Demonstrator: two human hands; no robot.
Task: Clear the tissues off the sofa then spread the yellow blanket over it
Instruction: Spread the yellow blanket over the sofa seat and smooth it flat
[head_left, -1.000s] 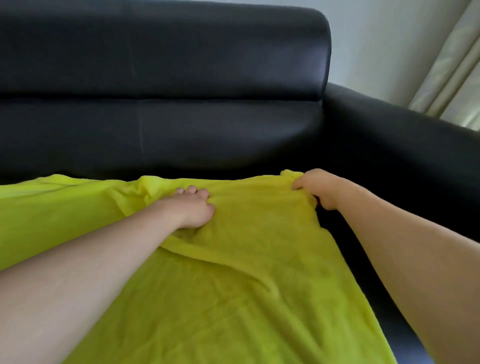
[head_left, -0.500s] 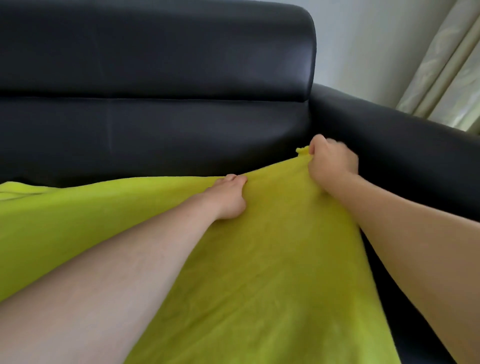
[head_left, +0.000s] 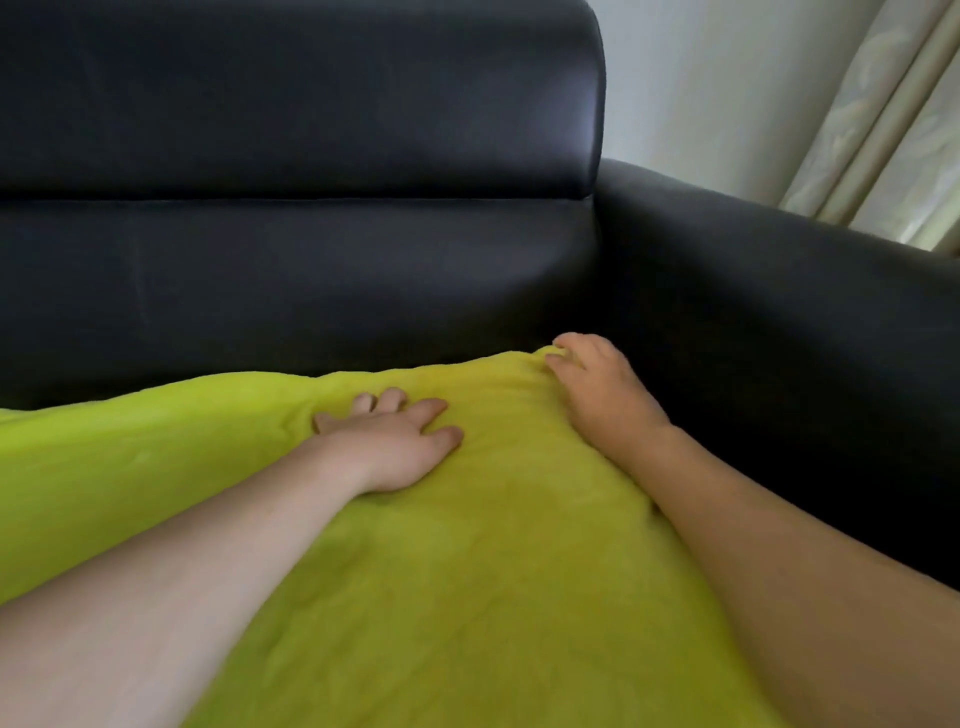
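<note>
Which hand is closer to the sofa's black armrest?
The right hand, at the yellow blanket's far corner just beside the black leather armrest. The left hand lies flat on the blanket, farther from it.

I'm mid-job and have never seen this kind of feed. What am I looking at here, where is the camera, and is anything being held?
There is no machine: these are a person's two bare arms, filmed by one wide-angle camera worn on the head and looking forward and down. The left hand lies flat, fingers spread, pressing on the yellow blanket. The right hand rests at the blanket's far right corner with fingers curled at the edge; whether it actually pinches the cloth cannot be told. The blanket lies on the seat of a black sofa, reaching nearly to the backrest. The sofa's armrest is on the right, with a curtain behind it. No tissues are visible.
</note>
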